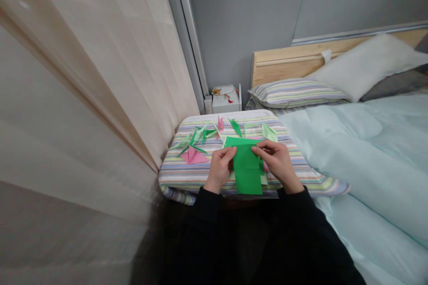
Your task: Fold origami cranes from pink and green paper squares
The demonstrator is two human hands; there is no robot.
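A creased green paper (pixel 247 173) hangs between my hands over the near part of a striped table cover (pixel 187 176). My left hand (pixel 220 167) pinches its upper left edge, and my right hand (pixel 276 160) pinches its upper right corner between thumb and fingers. Behind it lie more sheets, a green sheet (pixel 239 141) among them, mostly hidden. Several folded paper figures stand or lie farther back: a pink one (pixel 194 156) at left, another pink one (pixel 220 125), a dark green one (pixel 236 127) and a pale green one (pixel 269 132).
A beige curtain (pixel 100 75) hangs along the left side. At the right is a bed with a pale blue quilt (pixel 361 142) and a striped pillow (pixel 301 92). Small items lie on a white cabinet (pixel 226 106) behind the table.
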